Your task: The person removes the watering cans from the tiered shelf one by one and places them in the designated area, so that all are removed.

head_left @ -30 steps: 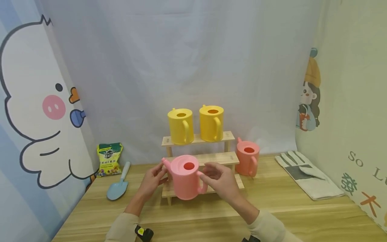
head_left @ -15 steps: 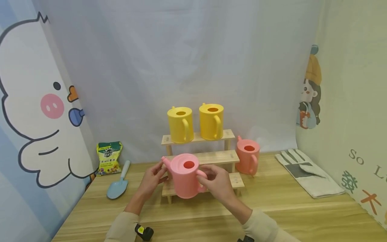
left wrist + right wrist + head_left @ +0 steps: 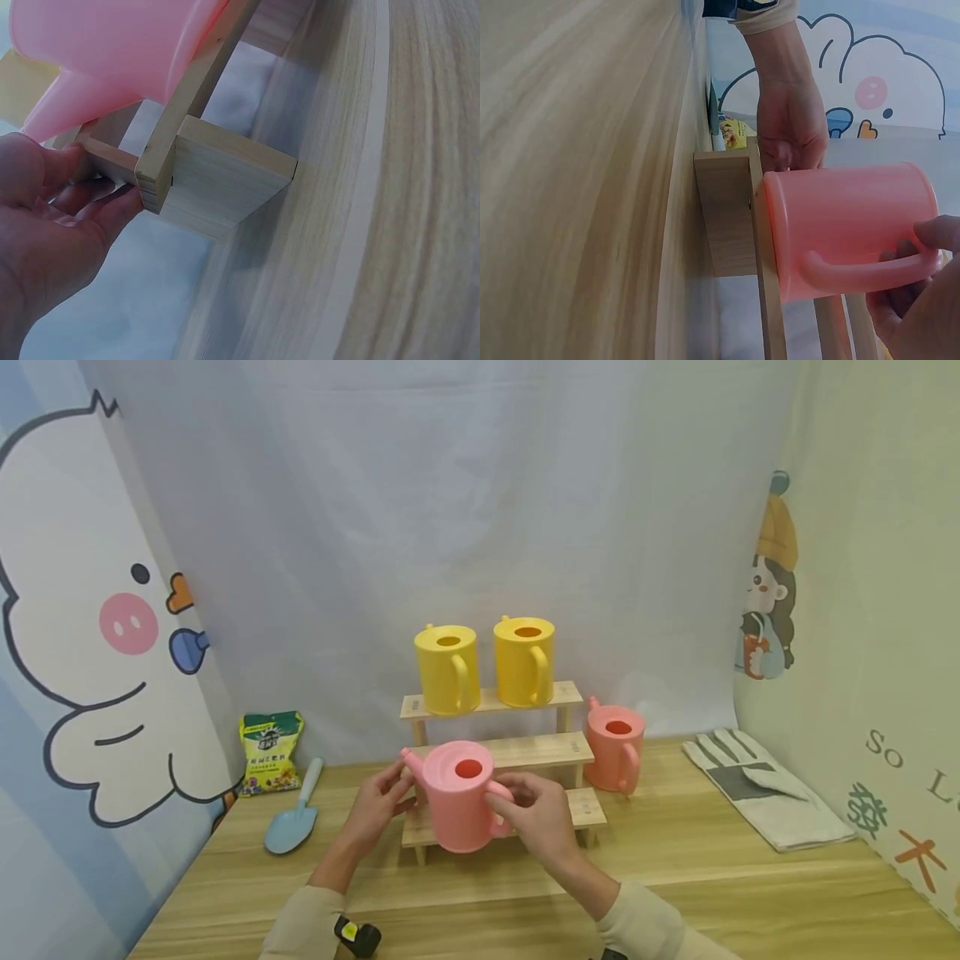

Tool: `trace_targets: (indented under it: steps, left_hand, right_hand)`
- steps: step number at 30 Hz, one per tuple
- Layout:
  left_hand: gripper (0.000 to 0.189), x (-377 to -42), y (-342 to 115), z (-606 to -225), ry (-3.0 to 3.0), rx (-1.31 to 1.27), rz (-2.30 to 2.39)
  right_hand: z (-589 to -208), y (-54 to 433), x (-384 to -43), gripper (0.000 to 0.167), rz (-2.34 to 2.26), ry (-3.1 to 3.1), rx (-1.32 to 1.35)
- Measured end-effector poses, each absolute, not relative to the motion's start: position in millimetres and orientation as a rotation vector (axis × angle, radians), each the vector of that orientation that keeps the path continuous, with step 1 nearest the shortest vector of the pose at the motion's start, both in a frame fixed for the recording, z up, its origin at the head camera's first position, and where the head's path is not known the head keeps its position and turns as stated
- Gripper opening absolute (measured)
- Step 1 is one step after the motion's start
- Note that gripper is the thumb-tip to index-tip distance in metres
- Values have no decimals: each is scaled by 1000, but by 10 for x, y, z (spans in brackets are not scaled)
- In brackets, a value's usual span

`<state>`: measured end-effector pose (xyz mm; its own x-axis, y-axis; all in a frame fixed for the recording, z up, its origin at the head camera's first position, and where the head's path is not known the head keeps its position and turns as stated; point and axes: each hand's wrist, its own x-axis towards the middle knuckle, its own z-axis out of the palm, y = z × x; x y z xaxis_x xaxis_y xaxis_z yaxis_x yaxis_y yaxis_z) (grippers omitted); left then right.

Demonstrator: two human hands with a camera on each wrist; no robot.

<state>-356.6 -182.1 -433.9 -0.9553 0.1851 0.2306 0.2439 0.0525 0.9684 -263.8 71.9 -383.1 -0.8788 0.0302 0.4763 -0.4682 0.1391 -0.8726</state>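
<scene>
A pink watering can (image 3: pixel 461 802) stands on the lowest step of a small wooden tiered stand (image 3: pixel 588 810), its spout to the left and its handle to the right. My right hand (image 3: pixel 543 818) holds the handle, thumb on top and fingers curled below, as the right wrist view shows. By the spout, my left hand (image 3: pixel 378 806) grips the stand's left end; in the left wrist view its thumb and fingers (image 3: pixel 120 214) lie around a slat. Two yellow watering cans, the left one (image 3: pixel 442 677) and the right one (image 3: pixel 517 668), stand on the top step.
A second pink watering can (image 3: pixel 611 760) stands on the table right of the stand. At the right lies a white-and-grey glove (image 3: pixel 772 793). A pale blue trowel (image 3: pixel 292 827) and a green-yellow packet (image 3: pixel 272 756) are at the left. A pale curtain hangs behind.
My right hand has shifted slightly left, and its raised fingers have curled in around the handle. The left hand and the watering can have hardly moved.
</scene>
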Motion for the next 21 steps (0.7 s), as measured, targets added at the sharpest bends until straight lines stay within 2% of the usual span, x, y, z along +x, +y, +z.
trace_targets:
  steps: [8,21]
  left_hand:
    - [52,-3557,-1824,-4330,-2241,-468,-2080]
    - [52,-3562,-1831,-4339,-2253,-488,-2059]
  right_hand:
    - [-4043,723,-2807,24,1902,-2032,320]
    - [-4049,726,-2822,27,2044,-1969,273]
